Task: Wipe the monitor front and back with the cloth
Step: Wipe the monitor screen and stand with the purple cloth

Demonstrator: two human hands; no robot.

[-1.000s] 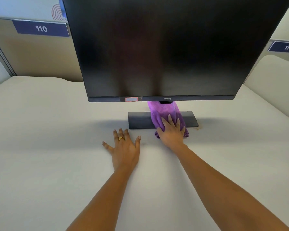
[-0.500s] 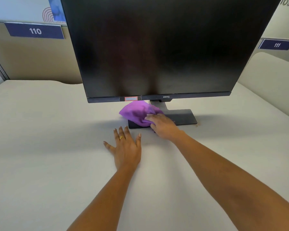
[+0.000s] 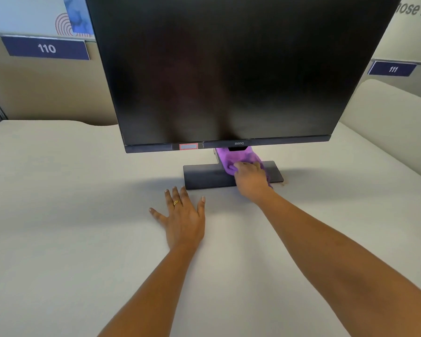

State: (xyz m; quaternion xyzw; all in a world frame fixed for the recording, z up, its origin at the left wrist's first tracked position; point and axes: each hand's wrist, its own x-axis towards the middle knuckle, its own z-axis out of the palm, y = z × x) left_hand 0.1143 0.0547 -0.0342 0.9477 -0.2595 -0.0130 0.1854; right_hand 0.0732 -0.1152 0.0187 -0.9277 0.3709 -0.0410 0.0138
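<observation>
The purple cloth [image 3: 238, 155] lies bunched on the monitor [image 3: 229, 69] stand's base [image 3: 204, 177], just under the screen's lower edge. The right hand [image 3: 250, 178] grips it with curled fingers. The left hand [image 3: 184, 220] rests flat on the desk [image 3: 58, 215], fingers spread, holding nothing, near the base's front edge.

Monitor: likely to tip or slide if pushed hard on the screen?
Probably wobbles rather than tips: the monitor is a large raised panel, but its stand base is wide and flat. May slide: the desk looks smooth, and the left hand lies flat on the desk, not bracing it, while the right hand grips the purple cloth at the base.
</observation>
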